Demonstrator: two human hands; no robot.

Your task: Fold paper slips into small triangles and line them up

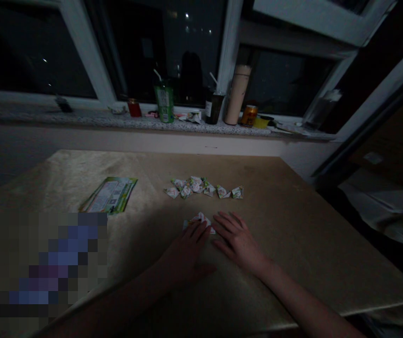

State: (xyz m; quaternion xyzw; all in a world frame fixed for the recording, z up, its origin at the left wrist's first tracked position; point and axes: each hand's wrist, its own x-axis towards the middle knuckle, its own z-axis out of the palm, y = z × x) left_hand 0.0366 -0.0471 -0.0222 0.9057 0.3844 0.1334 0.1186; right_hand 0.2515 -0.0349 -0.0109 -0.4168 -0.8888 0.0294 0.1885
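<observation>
We rest both hands flat on the table (pixel 293 225), side by side and almost touching. The left hand (pixel 183 256) presses its fingertips on the folded paper piece (pixel 198 219); the right hand (pixel 237 240) lies just beside it, fingers spread, gripping nothing. The piece lies ahead of both hands, nearer the left, its long axis running left to right.

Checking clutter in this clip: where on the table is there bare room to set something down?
Bare: the table right of the right hand, and between the leaflets and left hand. Crowded: around the folded paper piece and the row of folded pieces.
</observation>
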